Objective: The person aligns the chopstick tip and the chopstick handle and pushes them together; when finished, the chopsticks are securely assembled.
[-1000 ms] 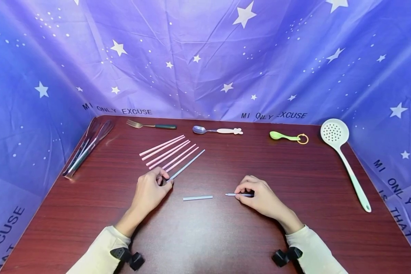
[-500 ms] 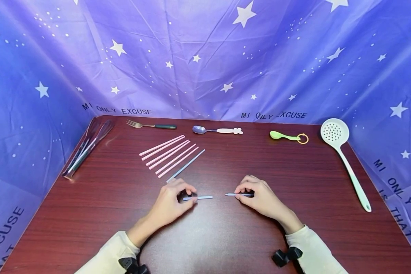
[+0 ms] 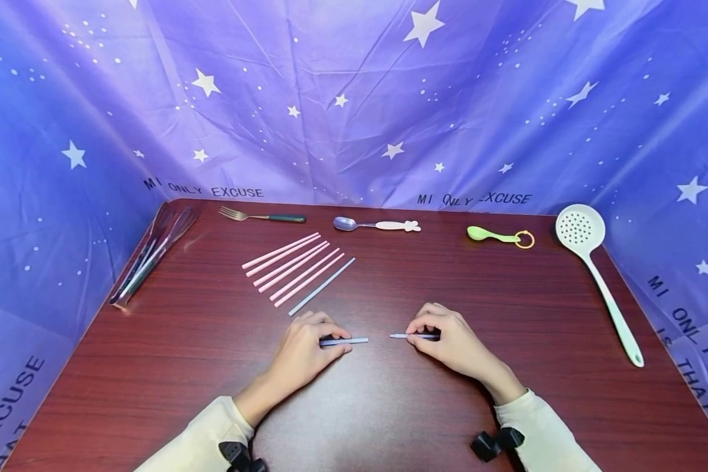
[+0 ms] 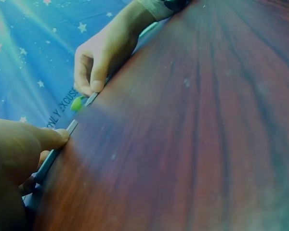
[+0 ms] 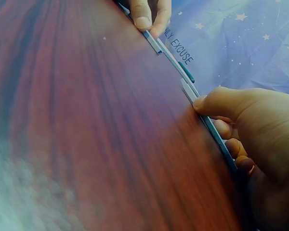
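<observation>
My left hand (image 3: 303,351) pinches a short blue-grey stick piece (image 3: 358,340) between thumb and fingers, low over the table. Its free end points right. Opposite, my right hand (image 3: 448,337) pinches a second short blue-grey stick piece (image 3: 398,335), whose narrower tip points left. A small gap separates the facing ends, nearly in line. The right wrist view shows that second stick piece (image 5: 189,92) under the thumb, partly covered by the fingers. Beyond the left hand lies a longer, slim blue stick (image 3: 321,287), beside several pink sticks (image 3: 280,250) spread roughly parallel.
Along the back of the dark red table (image 3: 354,413) lie a fork (image 3: 286,218), a spoon with a white handle (image 3: 395,225) and a small green spoon (image 3: 490,235). A slotted skimmer (image 3: 603,288) lies at right. Utensils in a clear holder (image 3: 153,255) stand at left.
My left hand has left the longer blue stick, moved right and toward me, and taken hold of the short stick piece. My right hand has stayed nearly still.
</observation>
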{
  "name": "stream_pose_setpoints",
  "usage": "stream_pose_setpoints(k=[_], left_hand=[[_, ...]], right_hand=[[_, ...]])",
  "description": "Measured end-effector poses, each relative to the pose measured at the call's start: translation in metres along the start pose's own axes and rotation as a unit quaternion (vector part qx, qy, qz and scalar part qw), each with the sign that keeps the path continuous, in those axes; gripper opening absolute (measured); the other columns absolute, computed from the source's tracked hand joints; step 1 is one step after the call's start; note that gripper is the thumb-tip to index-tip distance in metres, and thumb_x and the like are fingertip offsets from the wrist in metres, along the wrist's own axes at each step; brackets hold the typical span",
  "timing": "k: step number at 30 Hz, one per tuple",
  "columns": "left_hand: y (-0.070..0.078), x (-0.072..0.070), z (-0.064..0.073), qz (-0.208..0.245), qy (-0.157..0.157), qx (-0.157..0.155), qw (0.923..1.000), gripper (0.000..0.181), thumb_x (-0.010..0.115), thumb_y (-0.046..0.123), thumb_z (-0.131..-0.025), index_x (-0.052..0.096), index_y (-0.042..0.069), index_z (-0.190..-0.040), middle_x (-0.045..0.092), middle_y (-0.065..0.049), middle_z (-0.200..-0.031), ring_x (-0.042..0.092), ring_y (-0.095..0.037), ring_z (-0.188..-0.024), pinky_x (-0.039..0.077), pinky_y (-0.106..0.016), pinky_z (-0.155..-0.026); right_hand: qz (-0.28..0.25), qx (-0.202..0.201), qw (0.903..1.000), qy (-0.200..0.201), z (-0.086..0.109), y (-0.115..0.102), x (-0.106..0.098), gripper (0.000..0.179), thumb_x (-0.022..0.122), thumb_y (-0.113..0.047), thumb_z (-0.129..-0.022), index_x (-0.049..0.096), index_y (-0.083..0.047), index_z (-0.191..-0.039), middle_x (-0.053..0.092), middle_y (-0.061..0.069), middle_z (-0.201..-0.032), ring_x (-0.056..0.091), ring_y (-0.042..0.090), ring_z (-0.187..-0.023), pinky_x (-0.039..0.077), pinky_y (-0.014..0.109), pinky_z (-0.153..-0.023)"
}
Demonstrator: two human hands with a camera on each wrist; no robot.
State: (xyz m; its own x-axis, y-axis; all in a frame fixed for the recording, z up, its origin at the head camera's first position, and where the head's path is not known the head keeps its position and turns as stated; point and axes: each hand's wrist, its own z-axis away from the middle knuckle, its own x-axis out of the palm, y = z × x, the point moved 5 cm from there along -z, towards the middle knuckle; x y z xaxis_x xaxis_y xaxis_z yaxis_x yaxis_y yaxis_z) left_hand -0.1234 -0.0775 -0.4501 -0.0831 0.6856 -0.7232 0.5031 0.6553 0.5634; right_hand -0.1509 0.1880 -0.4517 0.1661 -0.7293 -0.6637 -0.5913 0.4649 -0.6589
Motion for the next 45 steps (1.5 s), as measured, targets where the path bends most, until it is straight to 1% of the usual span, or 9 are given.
stream_pose_setpoints(k=[5, 11, 18, 24, 27, 29, 32, 37, 45], left_hand=[[0.001, 0.002, -0.001, -0.005, 0.003, -0.002, 1.0, 0.012, 0.091, 0.027, -0.077, 0.082, 0.025, -0.085, 0.066, 0.016, -0.077, 0.055, -0.005, -0.075, 0.045, -0.027, -0.074], [0.002, 0.0, -0.001, -0.01, 0.012, -0.002, 0.9999, 0.011, 0.091, 0.026, -0.077, 0.083, 0.025, -0.085, 0.07, 0.016, -0.079, 0.06, -0.006, -0.076, 0.047, -0.03, -0.077], [0.002, -0.003, -0.001, -0.009, 0.012, -0.027, 0.9995, 0.01, 0.09, 0.029, -0.078, 0.082, 0.028, -0.086, 0.075, 0.015, -0.082, 0.066, -0.007, -0.081, 0.047, -0.031, -0.079], [0.006, -0.005, -0.002, 0.038, 0.009, -0.042, 0.9983, 0.009, 0.088, 0.025, -0.082, 0.081, 0.025, -0.088, 0.078, 0.013, -0.088, 0.072, -0.003, -0.084, 0.053, -0.027, -0.078], [0.009, -0.006, -0.003, 0.066, 0.009, -0.039, 0.997, 0.009, 0.087, 0.022, -0.083, 0.081, 0.022, -0.089, 0.077, 0.011, -0.088, 0.072, -0.002, -0.084, 0.056, -0.027, -0.078], [0.011, -0.007, -0.003, 0.075, 0.011, -0.035, 0.9965, 0.009, 0.087, 0.021, -0.083, 0.081, 0.022, -0.089, 0.077, 0.011, -0.088, 0.072, -0.002, -0.084, 0.057, -0.027, -0.078], [0.012, -0.008, -0.003, 0.083, 0.015, -0.028, 0.996, 0.009, 0.086, 0.021, -0.084, 0.08, 0.022, -0.09, 0.076, 0.011, -0.088, 0.071, -0.002, -0.084, 0.057, -0.027, -0.078], [0.015, -0.009, -0.004, 0.09, 0.021, -0.017, 0.9955, 0.01, 0.086, 0.019, -0.083, 0.079, 0.023, -0.09, 0.075, 0.012, -0.087, 0.07, -0.001, -0.082, 0.055, -0.024, -0.077], [0.017, -0.008, -0.003, 0.105, 0.018, -0.011, 0.9942, 0.012, 0.086, 0.017, -0.083, 0.079, 0.024, -0.09, 0.075, 0.014, -0.086, 0.068, 0.002, -0.08, 0.053, -0.02, -0.075]], right_hand=[[0.003, -0.002, 1.0, 0.002, 0.001, 0.001, -0.001, 0.019, 0.083, -0.005, -0.084, 0.075, -0.022, -0.089, 0.061, -0.014, -0.084, 0.054, 0.006, -0.077, 0.043, 0.018, -0.067], [0.002, -0.004, 1.0, 0.001, 0.001, -0.001, -0.001, 0.019, 0.082, -0.005, -0.084, 0.075, -0.022, -0.09, 0.061, -0.013, -0.084, 0.054, 0.006, -0.077, 0.043, 0.018, -0.067], [-0.013, 0.014, 0.9997, -0.013, -0.001, -0.004, -0.002, 0.02, 0.081, -0.008, -0.087, 0.074, -0.026, -0.091, 0.063, -0.012, -0.087, 0.057, 0.006, -0.078, 0.047, 0.021, -0.068], [-0.037, 0.003, 0.9993, -0.001, -0.003, -0.014, -0.005, 0.019, 0.082, -0.007, -0.086, 0.075, -0.024, -0.093, 0.066, -0.008, -0.09, 0.061, 0.01, -0.078, 0.049, 0.023, -0.068], [-0.042, 0.0, 0.9991, 0.002, -0.004, -0.02, -0.006, 0.017, 0.082, -0.008, -0.087, 0.075, -0.023, -0.093, 0.067, -0.008, -0.091, 0.06, 0.009, -0.078, 0.049, 0.023, -0.068], [-0.039, 0.006, 0.9992, -0.004, -0.005, -0.024, -0.006, 0.011, 0.08, -0.012, -0.089, 0.075, -0.021, -0.092, 0.066, -0.01, -0.092, 0.06, 0.008, -0.079, 0.049, 0.023, -0.068], [-0.032, 0.0, 0.9995, -0.006, -0.006, -0.029, -0.006, 0.01, 0.08, -0.012, -0.09, 0.075, -0.021, -0.092, 0.065, -0.012, -0.091, 0.059, 0.006, -0.08, 0.048, 0.022, -0.069], [-0.034, -0.019, 0.9992, 0.002, -0.007, -0.035, -0.003, 0.018, 0.08, -0.007, -0.087, 0.075, -0.023, -0.092, 0.064, -0.013, -0.09, 0.059, 0.004, -0.08, 0.048, 0.019, -0.068], [-0.038, -0.028, 0.9989, 0.001, -0.008, -0.042, 0.0, 0.02, 0.081, -0.006, -0.086, 0.075, -0.024, -0.092, 0.064, -0.012, -0.088, 0.058, 0.003, -0.078, 0.048, 0.02, -0.067]])
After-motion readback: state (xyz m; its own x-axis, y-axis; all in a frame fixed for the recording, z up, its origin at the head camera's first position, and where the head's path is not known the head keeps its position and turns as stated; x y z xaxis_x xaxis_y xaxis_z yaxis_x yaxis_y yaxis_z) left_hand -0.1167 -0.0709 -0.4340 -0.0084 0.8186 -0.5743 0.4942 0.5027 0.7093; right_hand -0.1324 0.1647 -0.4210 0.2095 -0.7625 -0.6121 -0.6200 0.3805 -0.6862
